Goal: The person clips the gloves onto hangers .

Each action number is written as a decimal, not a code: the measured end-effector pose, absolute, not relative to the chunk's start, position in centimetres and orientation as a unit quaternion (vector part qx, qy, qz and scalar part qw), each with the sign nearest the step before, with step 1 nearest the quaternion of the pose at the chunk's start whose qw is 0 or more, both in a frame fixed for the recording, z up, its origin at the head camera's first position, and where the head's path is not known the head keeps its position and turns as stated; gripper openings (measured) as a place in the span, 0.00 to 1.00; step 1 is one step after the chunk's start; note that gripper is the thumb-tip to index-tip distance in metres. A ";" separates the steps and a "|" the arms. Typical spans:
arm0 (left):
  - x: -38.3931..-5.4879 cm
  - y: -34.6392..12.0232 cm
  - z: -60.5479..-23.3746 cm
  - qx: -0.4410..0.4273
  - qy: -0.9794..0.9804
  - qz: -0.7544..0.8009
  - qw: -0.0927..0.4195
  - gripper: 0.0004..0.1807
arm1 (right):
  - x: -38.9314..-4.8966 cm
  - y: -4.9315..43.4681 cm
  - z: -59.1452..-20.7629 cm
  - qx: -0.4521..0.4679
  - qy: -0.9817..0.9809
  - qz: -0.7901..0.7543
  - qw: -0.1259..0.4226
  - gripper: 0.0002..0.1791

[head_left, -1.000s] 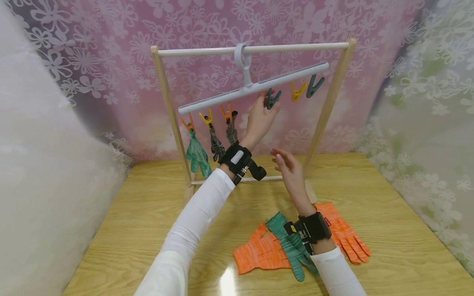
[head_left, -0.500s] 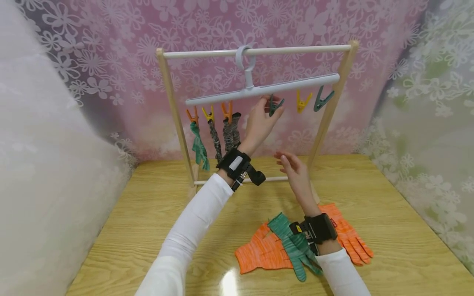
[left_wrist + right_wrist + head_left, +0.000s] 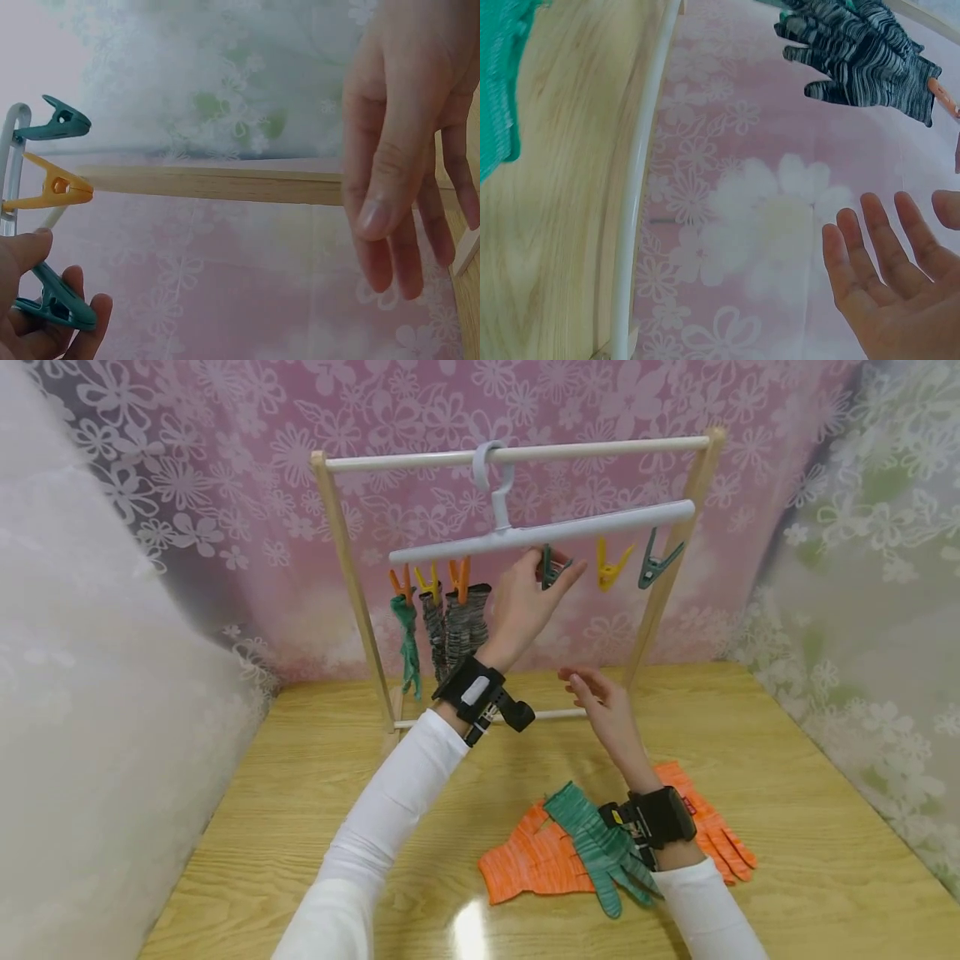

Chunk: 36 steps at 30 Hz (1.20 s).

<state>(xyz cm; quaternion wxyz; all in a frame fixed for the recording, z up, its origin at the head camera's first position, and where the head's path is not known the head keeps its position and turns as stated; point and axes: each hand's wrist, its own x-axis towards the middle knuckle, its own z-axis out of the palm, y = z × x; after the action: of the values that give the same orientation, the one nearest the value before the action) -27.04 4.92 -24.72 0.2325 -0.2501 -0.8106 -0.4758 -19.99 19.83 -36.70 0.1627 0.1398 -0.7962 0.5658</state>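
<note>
The fingers of my left hand (image 3: 521, 606) are curled around a dark green clothespin (image 3: 64, 304) under the grey hanger (image 3: 600, 525). Lower right of it, my right hand (image 3: 607, 706) floats in the air with relaxed fingers, touching nothing. A yellow clothespin (image 3: 611, 575) and another green clothespin (image 3: 657, 568) dangle bare from the hanger's right half. On its left half, an orange clothespin (image 3: 402, 583) bears a green glove (image 3: 409, 647), a yellow clothespin (image 3: 429, 583) a black-and-white striped glove (image 3: 434, 635), and a second orange clothespin (image 3: 459, 581) more striped knit (image 3: 862, 56).
A wooden rack (image 3: 345, 568) with a white top rail (image 3: 600, 449) carries the hanger, which tilts up to the right. On the table (image 3: 300, 827) lie an orange glove (image 3: 525, 864) partly under a green glove (image 3: 600, 843). Another orange glove (image 3: 716, 835) is beside my right wrist.
The hanger has turned and become less tilted: its left end rose and its right end dropped. The hung gloves swung with it. My left hand stayed at the green clothespin; my right hand shifted slightly rightward.
</note>
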 end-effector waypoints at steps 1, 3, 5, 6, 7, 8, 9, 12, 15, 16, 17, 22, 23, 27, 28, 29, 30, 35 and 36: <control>-26.9 4.8 -24.6 -0.249 -0.812 -0.474 0.233 0.17 | -20.2 20.1 -37.1 0.145 -0.802 0.555 0.167 0.17; -26.6 4.5 -24.5 -0.250 -0.812 -0.476 0.229 0.18 | -20.7 20.6 -38.0 0.153 -0.813 0.533 0.176 0.16; -26.4 4.2 -24.4 -0.258 -0.804 -0.488 0.224 0.18 | -21.2 21.2 -39.1 0.157 -0.824 0.513 0.182 0.15; -26.2 4.1 -24.4 -0.261 -0.799 -0.496 0.219 0.18 | -21.3 21.4 -39.5 0.159 -0.830 0.502 0.183 0.15; -26.1 4.0 -24.4 -0.263 -0.793 -0.504 0.217 0.18 | -21.3 21.6 -39.8 0.160 -0.836 0.492 0.183 0.15; -25.9 3.9 -24.4 -0.265 -0.790 -0.509 0.214 0.18 | -21.3 21.8 -40.1 0.162 -0.839 0.486 0.182 0.15; -25.8 3.8 -24.5 -0.266 -0.787 -0.516 0.211 0.17 | -21.2 21.9 -40.3 0.166 -0.843 0.479 0.180 0.15; -25.5 3.5 -24.9 -0.267 -0.771 -0.544 0.196 0.16 | -20.5 22.2 -40.8 0.194 -0.856 0.446 0.175 0.14; -25.3 3.2 -25.1 -0.255 -0.758 -0.574 0.179 0.16 | -19.5 22.6 -41.2 0.231 -0.875 0.397 0.154 0.13; -25.1 3.1 -25.2 -0.249 -0.754 -0.583 0.172 0.17 | -19.0 22.8 -41.4 0.243 -0.882 0.378 0.139 0.13; -25.1 3.0 -25.2 -0.244 -0.751 -0.590 0.167 0.17 | -18.5 23.0 -41.7 0.250 -0.890 0.363 0.119 0.14; -24.7 2.4 -25.5 -0.248 -0.731 -0.615 0.161 0.18 | -15.8 23.8 -43.2 0.274 -0.905 0.325 -0.007 0.18; -24.7 2.3 -25.6 -0.252 -0.727 -0.616 0.166 0.17 | -15.4 24.0 -43.5 0.279 -0.908 0.312 -0.025 0.19; -24.8 1.8 -26.0 -0.261 -0.722 -0.613 0.187 0.14 | -14.2 24.2 -44.8 0.302 -0.916 0.251 -0.075 0.21; -24.8 1.6 -26.1 -0.260 -0.726 -0.608 0.191 0.14 | -14.0 24.3 -45.0 0.308 -0.919 0.233 -0.083 0.22; -24.8 1.5 -26.2 -0.258 -0.729 -0.604 0.193 0.14 | -13.8 24.2 -45.1 0.309 -0.919 0.224 -0.094 0.22; -24.9 1.4 -26.2 -0.256 -0.732 -0.601 0.194 0.14 | -13.7 24.2 -45.2 0.311 -0.919 0.218 -0.102 0.23; -25.0 0.8 -26.4 -0.254 -0.743 -0.589 0.194 0.18 | -13.8 23.7 -45.4 0.308 -0.922 0.208 -0.108 0.23; -25.1 0.7 -26.4 -0.253 -0.743 -0.588 0.193 0.18 | -14.0 23.7 -45.4 0.305 -0.924 0.207 -0.106 0.24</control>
<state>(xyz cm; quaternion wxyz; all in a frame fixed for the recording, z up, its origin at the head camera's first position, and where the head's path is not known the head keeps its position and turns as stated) -25.08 0.71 -26.38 0.1932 -0.2534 -0.7435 -0.5880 -13.97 23.65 -45.45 -0.1058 0.3051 -0.9235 0.2070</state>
